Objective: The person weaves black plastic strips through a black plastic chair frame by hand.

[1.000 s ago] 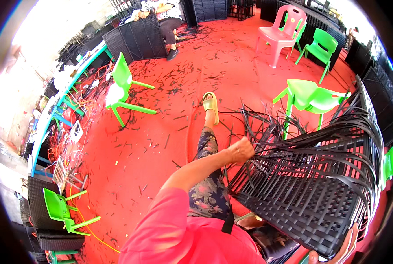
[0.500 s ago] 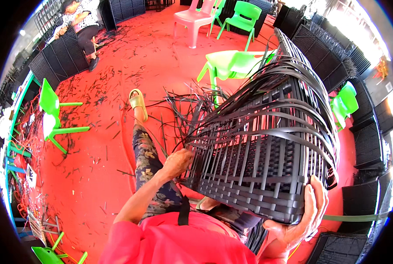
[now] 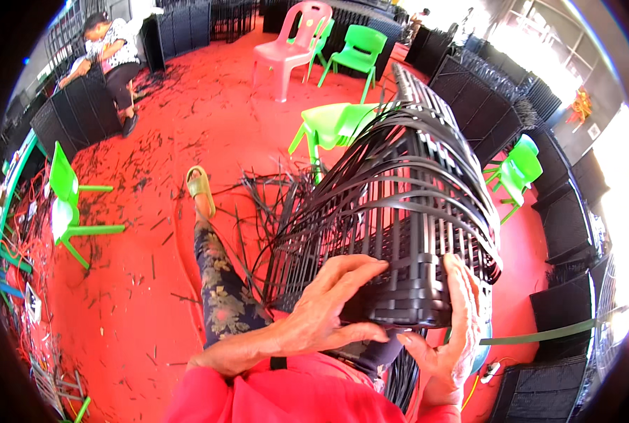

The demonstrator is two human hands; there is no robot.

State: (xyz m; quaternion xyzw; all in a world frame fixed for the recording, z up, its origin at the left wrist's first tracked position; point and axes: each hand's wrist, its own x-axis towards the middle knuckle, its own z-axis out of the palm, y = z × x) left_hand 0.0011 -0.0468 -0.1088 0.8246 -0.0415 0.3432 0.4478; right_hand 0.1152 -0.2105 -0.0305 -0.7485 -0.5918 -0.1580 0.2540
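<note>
A black wicker furniture frame [image 3: 406, 289] of flat woven strips stands slanted in front of me, its near corner over my lap. My left hand [image 3: 332, 303] grips the near corner from the left, fingers on top and thumb below. On the other side of that corner, my right hand [image 3: 457, 331] holds the right face, fingers up along it and thumb underneath. Long loose strips [image 3: 392, 190] arch over the frame and hang down its right side. More strip ends [image 3: 275, 201] spill in a tangle to the left. The frame's underside is hidden.
Offcuts litter the red floor [image 3: 142, 268]. A green chair [image 3: 328, 130] stands just beyond the frame, another [image 3: 68, 197] at left, one [image 3: 519, 169] at right. A pink chair [image 3: 290, 49] is farther back. Black wicker panels [image 3: 561, 204] line the right; a person [image 3: 113, 56] works far left.
The frame has turned and its near corner shifted left. My left hand has moved from the frame's left edge to that near corner. My right hand has moved slightly left along with it.
</note>
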